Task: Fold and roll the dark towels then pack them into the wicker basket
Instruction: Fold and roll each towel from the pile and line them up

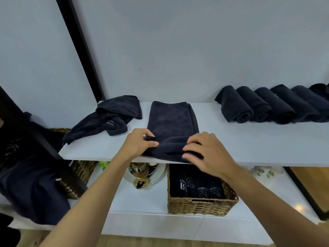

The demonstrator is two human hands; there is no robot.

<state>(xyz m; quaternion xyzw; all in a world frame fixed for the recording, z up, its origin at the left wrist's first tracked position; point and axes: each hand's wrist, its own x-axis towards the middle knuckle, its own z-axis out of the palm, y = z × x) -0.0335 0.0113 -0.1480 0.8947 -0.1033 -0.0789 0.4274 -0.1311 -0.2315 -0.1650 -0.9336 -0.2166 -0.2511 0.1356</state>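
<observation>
The white shelf point(249, 148) in front of me runs along a pale wall point(178, 41), and a black post point(80, 47) slants up from its back left corner. Under its front edge, on a lower white ledge point(138, 198), I see a round white dish point(161, 172) holding a gold-coloured object point(139, 169). Just under the shelf, left of that, something bright green point(104, 164) peeks out. Below the shelf's right end sits a blurred white item with green spots point(265, 172)

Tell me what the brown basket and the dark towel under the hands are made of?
The brown woven basket looks like wicker or twisted grass: rough plaited strands show on its wall. The dark navy folded towel seems to be soft, matte cloth, perhaps microfibre: it bunches and looks fuzzy.
</observation>
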